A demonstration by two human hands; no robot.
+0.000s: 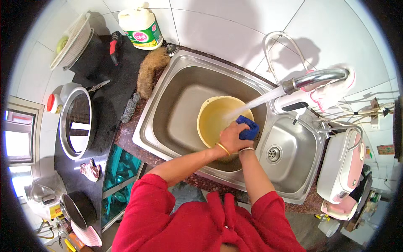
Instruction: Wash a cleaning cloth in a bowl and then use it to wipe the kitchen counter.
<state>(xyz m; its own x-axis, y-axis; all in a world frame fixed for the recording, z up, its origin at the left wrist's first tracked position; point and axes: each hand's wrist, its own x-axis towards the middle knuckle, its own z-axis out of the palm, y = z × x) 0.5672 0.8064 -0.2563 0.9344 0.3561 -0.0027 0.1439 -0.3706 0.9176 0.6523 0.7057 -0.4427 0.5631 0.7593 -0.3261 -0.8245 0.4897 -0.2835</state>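
Note:
My left hand [232, 138], a yellow bangle on its wrist, grips a folded blue cloth [247, 128], which may be a sponge. My right hand [248, 145] sits close against the left, at the near right rim of a yellow plastic basin [204, 126]. Most of its fingers are hidden, so its grip is unclear. The basin stands in the larger bowl of a stainless steel sink [182, 110] and holds water. From the chrome faucet [324, 77] a stream runs down into it, just beyond the blue cloth.
On the right are the smaller sink bowl with its drain [273, 153] and a white-and-pink rice cooker [340, 167]. Leftward, the black counter holds a steel-rimmed pot [63, 126], scissors [99, 85] and a red-black knife sharpener [115, 47]. A loofah [149, 72] and a detergent jug [141, 30] stand behind.

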